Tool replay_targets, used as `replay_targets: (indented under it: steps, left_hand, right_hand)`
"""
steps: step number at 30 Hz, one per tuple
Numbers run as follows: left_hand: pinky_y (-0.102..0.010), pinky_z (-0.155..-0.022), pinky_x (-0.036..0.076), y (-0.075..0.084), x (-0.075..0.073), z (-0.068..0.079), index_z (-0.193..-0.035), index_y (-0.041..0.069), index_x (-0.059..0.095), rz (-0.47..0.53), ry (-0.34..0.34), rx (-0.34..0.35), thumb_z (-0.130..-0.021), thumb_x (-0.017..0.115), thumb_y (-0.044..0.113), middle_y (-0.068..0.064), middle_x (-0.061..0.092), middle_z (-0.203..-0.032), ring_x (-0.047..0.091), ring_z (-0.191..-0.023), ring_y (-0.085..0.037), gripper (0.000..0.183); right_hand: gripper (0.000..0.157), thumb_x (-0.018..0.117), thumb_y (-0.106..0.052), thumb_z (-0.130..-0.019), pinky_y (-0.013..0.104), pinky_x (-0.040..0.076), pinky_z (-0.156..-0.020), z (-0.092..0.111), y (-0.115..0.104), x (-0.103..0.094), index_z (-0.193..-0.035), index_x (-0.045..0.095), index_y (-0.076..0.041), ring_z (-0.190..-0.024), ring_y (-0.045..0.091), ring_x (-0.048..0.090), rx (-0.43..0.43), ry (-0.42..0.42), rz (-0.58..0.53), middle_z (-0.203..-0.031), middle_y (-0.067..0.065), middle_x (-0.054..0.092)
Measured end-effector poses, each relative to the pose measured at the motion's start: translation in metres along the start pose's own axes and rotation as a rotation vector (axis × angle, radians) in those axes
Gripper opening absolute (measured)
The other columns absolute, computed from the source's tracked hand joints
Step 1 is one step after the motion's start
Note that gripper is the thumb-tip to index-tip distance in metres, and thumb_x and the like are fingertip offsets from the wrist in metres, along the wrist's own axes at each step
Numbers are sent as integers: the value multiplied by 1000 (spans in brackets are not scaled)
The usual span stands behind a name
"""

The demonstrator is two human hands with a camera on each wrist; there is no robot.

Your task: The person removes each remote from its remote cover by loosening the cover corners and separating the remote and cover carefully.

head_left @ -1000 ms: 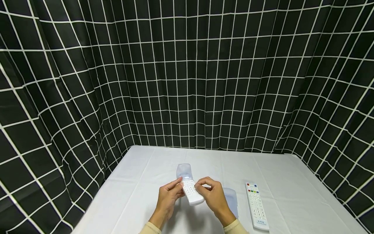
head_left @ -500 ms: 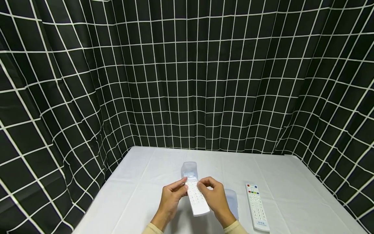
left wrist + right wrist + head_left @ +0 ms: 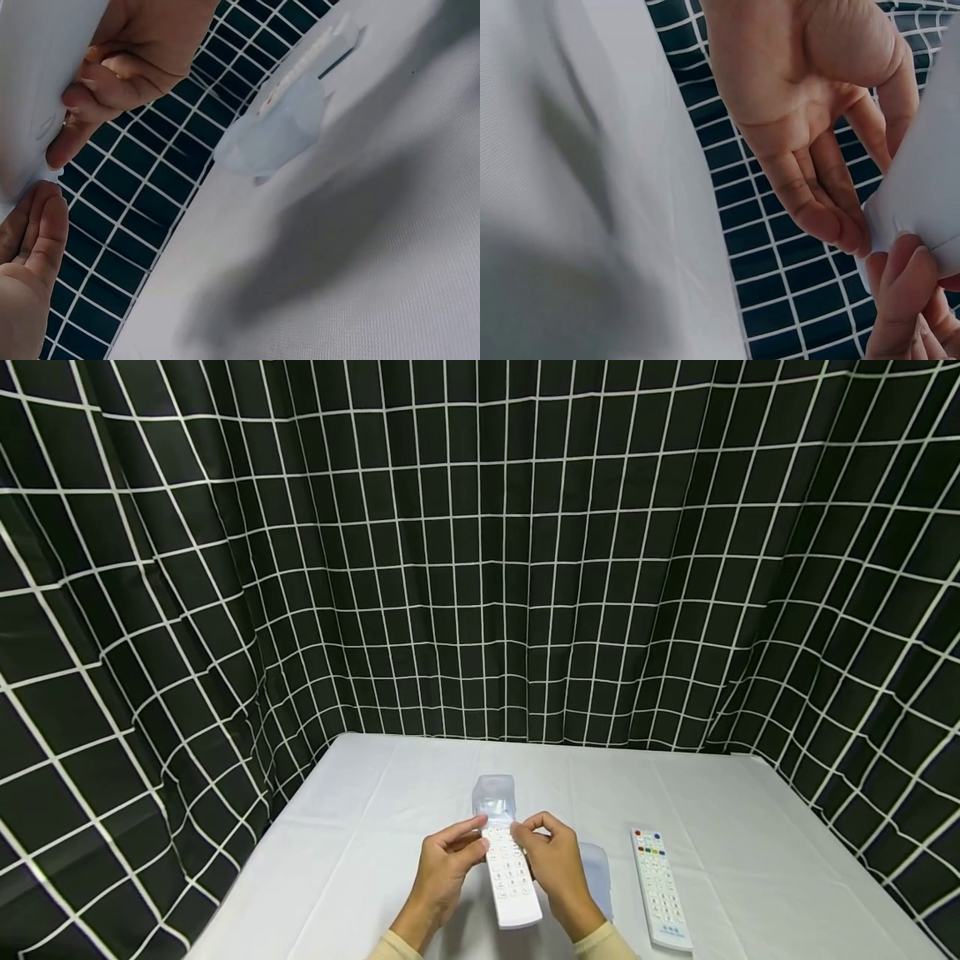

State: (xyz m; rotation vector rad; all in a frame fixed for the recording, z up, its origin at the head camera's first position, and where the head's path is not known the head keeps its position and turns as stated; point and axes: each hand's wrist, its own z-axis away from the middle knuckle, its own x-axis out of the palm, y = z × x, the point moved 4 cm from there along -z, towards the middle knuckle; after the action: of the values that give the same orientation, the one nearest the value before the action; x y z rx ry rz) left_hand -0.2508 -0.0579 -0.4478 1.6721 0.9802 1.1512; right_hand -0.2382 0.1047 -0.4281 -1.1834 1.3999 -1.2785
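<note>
A white remote control [image 3: 514,885] is held over the table between both hands, its keys facing up and its near end towards me. Its far end is in a translucent bluish plastic sleeve [image 3: 493,795]. My left hand [image 3: 444,868] pinches the remote's left edge just below the sleeve's mouth, thumb and index finger showing. Opposite it, my right hand [image 3: 557,864] grips the right edge, the thumb over the top keys. From below, the left wrist view shows the remote's smooth back [image 3: 45,82], with fingertips of both hands close together at it.
To the right of my right hand a second translucent sleeve [image 3: 597,881] lies flat on the white tablecloth [image 3: 360,860]. Farther right lies another white remote [image 3: 660,889] with coloured keys at its far end. A black curtain with white grid lines [image 3: 502,610] surrounds the table.
The held remote has swung to the right and its near end has come towards me. More of its keys show beyond the sleeve. Both hands have shifted slightly right and keep their grip.
</note>
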Motion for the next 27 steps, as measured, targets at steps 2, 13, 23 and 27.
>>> replay_targets:
  steps: [2, 13, 23, 27]
  left_hand:
    - [-35, -83, 53, 0, 1, 0, -126, -11, 55, 4, 2, 3, -87, 66, -1, -21, 64, -106, 66, -89, -25, 41]
    - [-43, -77, 53, 6, 2, -1, -134, -1, 43, -143, 89, -26, -96, 59, 14, -17, 70, -92, 66, -82, -27, 44]
    - [-42, -69, 54, 11, -2, -8, -116, -3, 58, -259, 251, -8, -96, 60, 19, -11, 69, -84, 65, -76, -26, 30]
    - [-34, -63, 54, 17, -3, -9, -100, -4, 67, -270, 342, 17, -91, 66, 11, -9, 67, -83, 63, -75, -27, 18]
  right_hand:
    - [18, 65, -14, -90, 25, 47, -44, 0, 1, 0, -87, 56, 1, -51, 18, 61, 11, -19, -11, -68, 11, 66]
    - [14, 66, -7, -88, 25, 48, -47, 0, 1, -1, -83, 56, 2, -55, 17, 60, -10, -35, -57, -68, 10, 65]
    - [14, 67, -6, -86, 23, 47, -48, 5, 0, -2, -83, 56, 2, -54, 15, 56, -33, -72, -76, -63, 6, 59]
    - [13, 68, -4, -85, 22, 45, -48, 5, 1, -2, -82, 56, 3, -55, 14, 55, -35, -69, -76, -63, 6, 59]
